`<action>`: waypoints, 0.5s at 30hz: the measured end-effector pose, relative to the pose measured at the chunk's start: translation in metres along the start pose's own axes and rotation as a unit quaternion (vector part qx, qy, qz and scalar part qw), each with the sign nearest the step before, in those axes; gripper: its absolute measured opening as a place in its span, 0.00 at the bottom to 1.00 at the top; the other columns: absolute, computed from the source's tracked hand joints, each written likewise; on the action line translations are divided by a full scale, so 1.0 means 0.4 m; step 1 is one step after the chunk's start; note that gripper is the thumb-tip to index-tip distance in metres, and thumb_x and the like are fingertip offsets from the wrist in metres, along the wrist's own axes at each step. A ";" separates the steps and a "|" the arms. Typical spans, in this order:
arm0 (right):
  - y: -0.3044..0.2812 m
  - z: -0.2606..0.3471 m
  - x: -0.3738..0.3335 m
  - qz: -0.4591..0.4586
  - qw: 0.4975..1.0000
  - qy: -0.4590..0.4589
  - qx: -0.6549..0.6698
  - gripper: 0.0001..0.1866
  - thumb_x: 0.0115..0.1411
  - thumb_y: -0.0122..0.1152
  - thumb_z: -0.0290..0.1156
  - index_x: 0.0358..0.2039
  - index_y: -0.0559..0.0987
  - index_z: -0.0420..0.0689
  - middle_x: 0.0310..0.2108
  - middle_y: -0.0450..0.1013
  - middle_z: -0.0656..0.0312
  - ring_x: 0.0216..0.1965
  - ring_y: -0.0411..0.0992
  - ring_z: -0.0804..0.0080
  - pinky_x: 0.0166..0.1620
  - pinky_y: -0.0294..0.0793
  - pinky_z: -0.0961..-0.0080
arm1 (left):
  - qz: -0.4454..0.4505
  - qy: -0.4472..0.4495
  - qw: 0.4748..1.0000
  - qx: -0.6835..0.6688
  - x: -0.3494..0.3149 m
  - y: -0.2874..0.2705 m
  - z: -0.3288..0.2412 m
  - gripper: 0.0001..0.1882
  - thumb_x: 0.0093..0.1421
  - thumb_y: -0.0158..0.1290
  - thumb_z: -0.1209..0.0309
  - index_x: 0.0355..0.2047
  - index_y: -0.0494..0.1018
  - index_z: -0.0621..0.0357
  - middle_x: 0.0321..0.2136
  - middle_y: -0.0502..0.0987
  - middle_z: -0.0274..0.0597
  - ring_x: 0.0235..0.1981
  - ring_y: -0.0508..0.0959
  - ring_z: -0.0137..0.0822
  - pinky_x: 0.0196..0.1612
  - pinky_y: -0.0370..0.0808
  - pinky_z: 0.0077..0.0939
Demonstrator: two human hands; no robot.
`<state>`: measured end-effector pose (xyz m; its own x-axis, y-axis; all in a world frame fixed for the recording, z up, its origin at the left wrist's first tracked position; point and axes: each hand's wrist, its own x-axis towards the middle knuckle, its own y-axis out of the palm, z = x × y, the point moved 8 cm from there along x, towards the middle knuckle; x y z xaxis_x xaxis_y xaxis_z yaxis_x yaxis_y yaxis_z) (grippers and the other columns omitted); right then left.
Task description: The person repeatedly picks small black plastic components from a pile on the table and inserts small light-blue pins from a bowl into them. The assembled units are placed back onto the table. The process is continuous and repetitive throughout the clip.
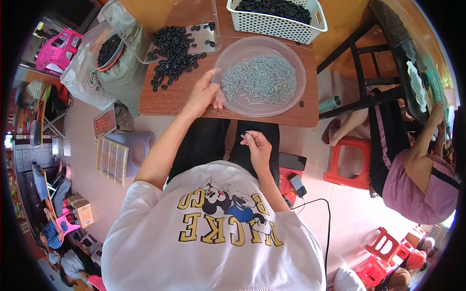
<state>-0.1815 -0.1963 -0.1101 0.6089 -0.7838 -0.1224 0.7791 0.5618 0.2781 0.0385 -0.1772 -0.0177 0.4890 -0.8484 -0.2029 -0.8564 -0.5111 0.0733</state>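
- Left hand (206, 94): I see thumb and fingers pinching the near-left rim of the round clear bowl (264, 110).
- Bowl: on the brown table (170, 105), holding loose grey metal screws (259, 77).
- Right hand (258, 147): over the lap, thumb and index fingertips pressed together — I cannot tell what they pinch.
- Black pieces (170, 51): heaped left of the bowl, partly in a clear tray (201, 35).
- White basket (274, 28): beyond the bowl, filled with similar pieces.

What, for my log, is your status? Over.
Left hand holding bowl; silver pieces inside. Right hand pinched, contents unclear. Black pieces left of bowl.
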 end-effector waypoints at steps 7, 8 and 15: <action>0.002 0.005 0.001 -0.012 1.000 0.011 -0.007 0.06 0.60 0.53 0.21 0.36 0.74 0.34 0.25 0.73 0.62 0.29 0.73 0.77 0.40 0.73 0.81 | 0.024 -0.014 1.000 -0.012 0.012 0.009 0.012 0.26 0.59 0.38 0.77 0.59 0.52 0.61 0.16 0.72 0.42 0.12 0.71 0.28 0.14 0.64 0.17; 0.002 0.003 0.002 -0.011 1.000 0.007 -0.007 0.06 0.60 0.53 0.21 0.36 0.74 0.34 0.25 0.73 0.62 0.29 0.73 0.77 0.40 0.73 0.81 | 0.025 -0.002 1.000 -0.005 0.018 0.006 0.005 0.25 0.59 0.37 0.76 0.59 0.52 0.60 0.16 0.72 0.41 0.12 0.70 0.28 0.14 0.63 0.16; 0.001 -0.004 0.003 0.001 1.000 -0.011 0.006 0.07 0.59 0.54 0.23 0.37 0.75 0.35 0.29 0.75 0.59 0.30 0.74 0.79 0.38 0.73 0.83 | 0.004 -0.016 0.981 0.192 0.030 -0.037 -0.024 0.24 0.59 0.43 0.73 0.56 0.57 0.62 0.17 0.72 0.40 0.15 0.72 0.29 0.18 0.67 0.20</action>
<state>-0.1801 -0.1966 -0.1116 0.6075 -0.7879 -0.1007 0.7755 0.5608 0.2900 0.0586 -0.1814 -0.0117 0.4809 -0.8448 -0.2345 -0.8631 -0.4091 -0.2962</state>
